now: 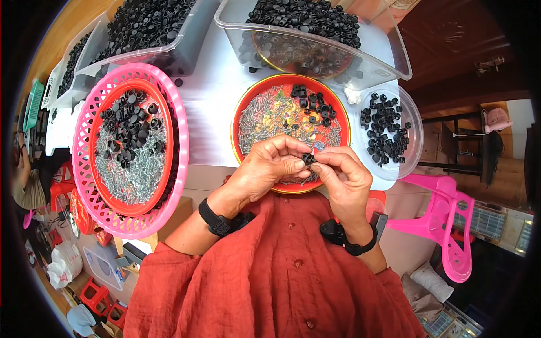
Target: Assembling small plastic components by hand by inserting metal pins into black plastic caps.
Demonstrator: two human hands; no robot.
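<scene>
My left hand [270, 163] and my right hand [342, 172] meet over the near edge of a round red tray [239, 101]. Between their fingertips is a small round black plastic part [308, 159]. The left thumb and index finger pinch it from one side; the right thumb and fingers close on its other side. Whether the right fingertips also hold a screw is too small to tell. Inside the tray lie many loose silver screws [256, 121], with several black plastic parts [313, 106] at the far right.
At left, a pink lattice basket [83, 141] holds a red dish of screws and black caps. A clear round tub [415, 132] of black parts stands at right. Clear bins [389, 59] full of black parts line the back. A pink stool [431, 205] is at the right.
</scene>
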